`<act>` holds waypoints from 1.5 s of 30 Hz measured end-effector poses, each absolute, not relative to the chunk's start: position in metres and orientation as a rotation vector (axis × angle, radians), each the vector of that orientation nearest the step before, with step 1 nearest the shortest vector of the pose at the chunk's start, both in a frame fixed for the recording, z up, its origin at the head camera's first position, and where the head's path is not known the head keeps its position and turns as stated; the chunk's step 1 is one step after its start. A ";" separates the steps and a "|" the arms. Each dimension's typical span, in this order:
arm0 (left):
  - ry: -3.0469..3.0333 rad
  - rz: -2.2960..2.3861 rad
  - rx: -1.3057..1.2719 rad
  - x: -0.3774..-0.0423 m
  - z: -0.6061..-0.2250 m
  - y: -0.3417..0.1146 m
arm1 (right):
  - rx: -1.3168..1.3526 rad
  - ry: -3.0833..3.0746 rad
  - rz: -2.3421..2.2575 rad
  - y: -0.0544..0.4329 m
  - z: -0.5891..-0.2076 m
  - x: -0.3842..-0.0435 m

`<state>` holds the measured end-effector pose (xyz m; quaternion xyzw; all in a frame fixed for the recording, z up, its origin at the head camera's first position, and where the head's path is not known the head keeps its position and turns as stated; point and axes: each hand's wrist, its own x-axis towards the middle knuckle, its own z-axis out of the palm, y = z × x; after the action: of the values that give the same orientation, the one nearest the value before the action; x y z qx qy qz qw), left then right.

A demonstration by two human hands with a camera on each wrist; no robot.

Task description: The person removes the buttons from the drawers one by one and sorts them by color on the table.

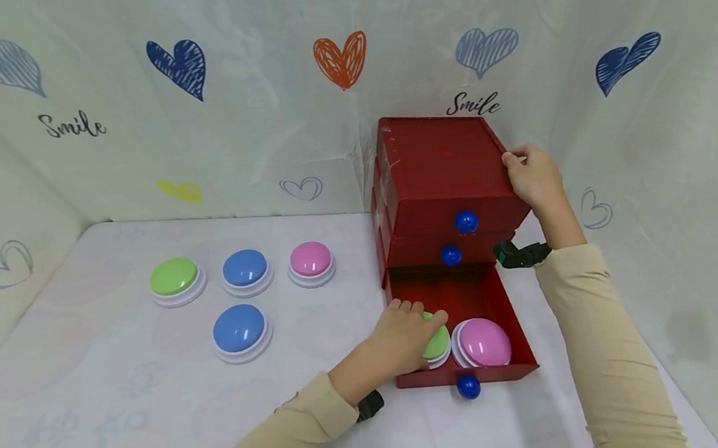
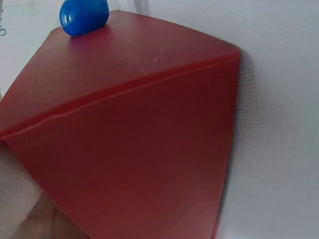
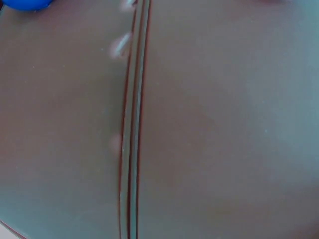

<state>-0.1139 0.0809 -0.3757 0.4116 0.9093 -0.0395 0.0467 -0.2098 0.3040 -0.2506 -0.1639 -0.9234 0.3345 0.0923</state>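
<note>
My left hand (image 1: 404,336) reaches over the left wall of the pulled-out bottom drawer (image 1: 519,324), its fingers curled around a green dome button (image 1: 437,345) with a white base. Beside that button lies a pink dome button (image 1: 486,342), inside the drawer near its front. My right hand (image 1: 536,176) holds the top right edge of the red drawer cabinet (image 1: 444,156), thumb on the edge. In the left wrist view the drawer's outer side (image 2: 134,159) fills the middle, and part of the left hand (image 2: 20,199) shows at lower left.
On the white table to the left sit another green button (image 1: 174,276), two blue buttons (image 1: 238,328) and a pink button (image 1: 311,260). Blue round knobs (image 1: 469,386) project from the drawer fronts. A printed curtain (image 1: 257,132) hangs behind the cabinet.
</note>
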 end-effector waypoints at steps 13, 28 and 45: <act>2.823 0.135 1.396 -0.115 -0.363 0.069 | -0.474 -2.743 1.004 0.303 -0.251 -0.211; 2.871 0.844 1.024 -0.108 -0.350 0.007 | -0.472 -2.746 1.011 0.304 -0.254 -0.210; 3.108 0.965 0.755 -0.098 -0.347 -0.090 | -0.474 -2.749 1.002 0.304 -0.251 -0.210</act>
<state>-0.0984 -0.0896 -0.3470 0.2249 0.9257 0.2876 -0.0995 -0.2101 0.3045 -0.2514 -0.1592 -0.9239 0.3366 0.0885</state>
